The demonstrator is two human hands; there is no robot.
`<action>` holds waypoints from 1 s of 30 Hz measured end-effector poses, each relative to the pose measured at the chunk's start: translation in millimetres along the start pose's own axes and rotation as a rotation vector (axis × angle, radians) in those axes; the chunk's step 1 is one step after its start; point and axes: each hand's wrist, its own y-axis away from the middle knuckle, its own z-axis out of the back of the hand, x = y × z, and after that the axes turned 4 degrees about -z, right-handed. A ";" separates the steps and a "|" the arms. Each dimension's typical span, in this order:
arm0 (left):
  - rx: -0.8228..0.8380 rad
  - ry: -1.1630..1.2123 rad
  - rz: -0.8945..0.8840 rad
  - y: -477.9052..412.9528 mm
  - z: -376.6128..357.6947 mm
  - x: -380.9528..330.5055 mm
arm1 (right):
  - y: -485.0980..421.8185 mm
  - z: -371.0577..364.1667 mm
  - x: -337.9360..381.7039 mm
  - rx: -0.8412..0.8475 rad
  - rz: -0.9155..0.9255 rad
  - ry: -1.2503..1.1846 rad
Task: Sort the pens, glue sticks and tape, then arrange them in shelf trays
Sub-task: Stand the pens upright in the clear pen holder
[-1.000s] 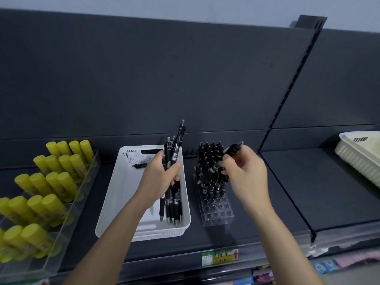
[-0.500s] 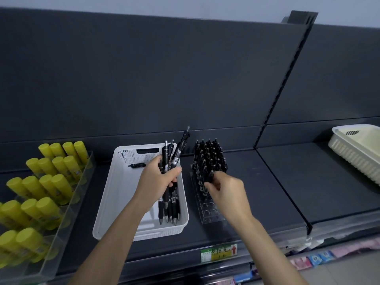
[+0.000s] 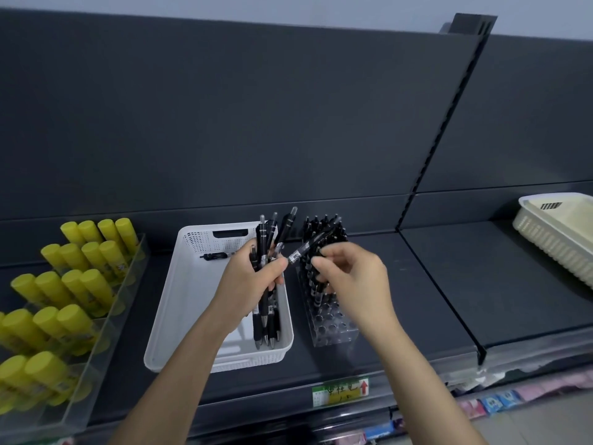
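My left hand point(image 3: 253, 282) grips a bundle of black pens point(image 3: 266, 311) upright over the white basket point(image 3: 179, 303). My right hand point(image 3: 351, 273) pinches one black pen point(image 3: 308, 247), which slants between the bundle and the clear pen holder point(image 3: 333, 329). Several black pens stand in the holder's back rows point(image 3: 324, 226); its front holes are bare. One loose pen point(image 3: 215, 255) lies at the far end of the basket. Yellow glue sticks point(image 3: 73, 277) stand in rows in a clear tray at the left. No tape is visible.
A cream basket point(image 3: 558, 232) sits on the neighbouring shelf at the far right. A slotted upright point(image 3: 446, 123) and a divider separate the two shelves. A green and yellow price label point(image 3: 340, 390) is on the shelf's front edge. Packaged goods show on the shelf below.
My right hand left the holder, where it had set a pen, moved up to the bundle and now holds a fresh pen. The left hand stays in place with its bundle.
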 end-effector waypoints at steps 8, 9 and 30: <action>0.061 0.102 -0.033 -1.0 -4.6 -7.6 | -11.7 -7.1 22.2 0.047 -0.149 -0.475; 0.044 0.120 -0.007 -1.3 -5.9 -7.8 | -11.8 -6.7 22.2 0.029 -0.142 -0.490; -0.002 0.008 0.065 2.6 -9.2 3.1 | 2.3 6.7 -37.7 -0.171 0.112 0.384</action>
